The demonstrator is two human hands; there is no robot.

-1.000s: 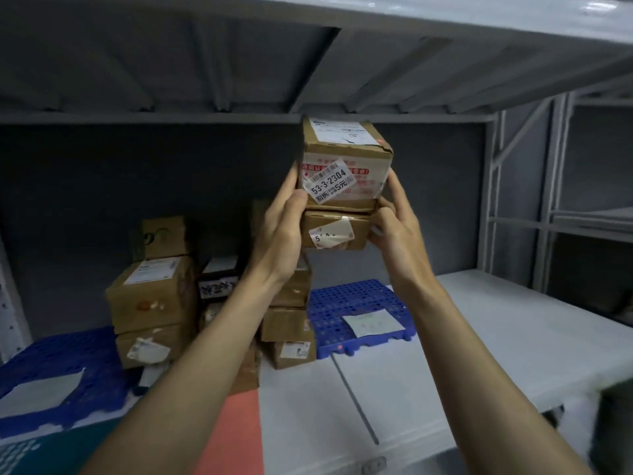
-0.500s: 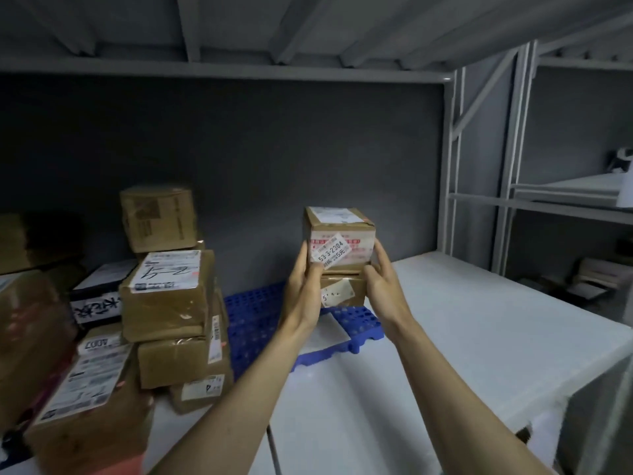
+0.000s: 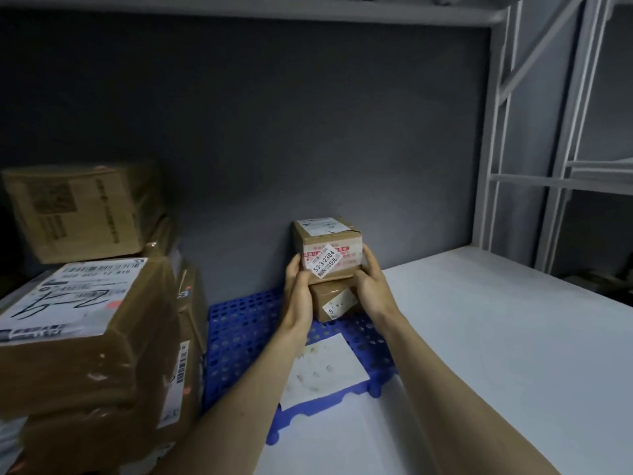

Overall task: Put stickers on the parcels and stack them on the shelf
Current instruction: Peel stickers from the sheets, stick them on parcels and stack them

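Note:
Two small brown parcels stand stacked at the back of a blue perforated mat (image 3: pixel 239 334) on the white shelf (image 3: pixel 496 337). The upper parcel (image 3: pixel 329 245) carries a white sticker reading 53-3-2304 on its front. The lower parcel (image 3: pixel 337 299) has a white sticker too. My left hand (image 3: pixel 298 289) holds the stack from the left, fingers curled on the upper parcel's front edge. From the right side, my right hand (image 3: pixel 371 286) grips both parcels. The stack stands against the dark back wall.
Several larger labelled cardboard parcels (image 3: pixel 85 323) are piled at the left, close to my left forearm. A white sheet of paper (image 3: pixel 322 368) lies on the mat's front. Grey metal shelf uprights (image 3: pixel 507 132) stand at the right.
Both hands have carried the two stacked parcels down from near the upper shelf and further back, onto the blue mat by the wall. The camera has moved closer to the shelf.

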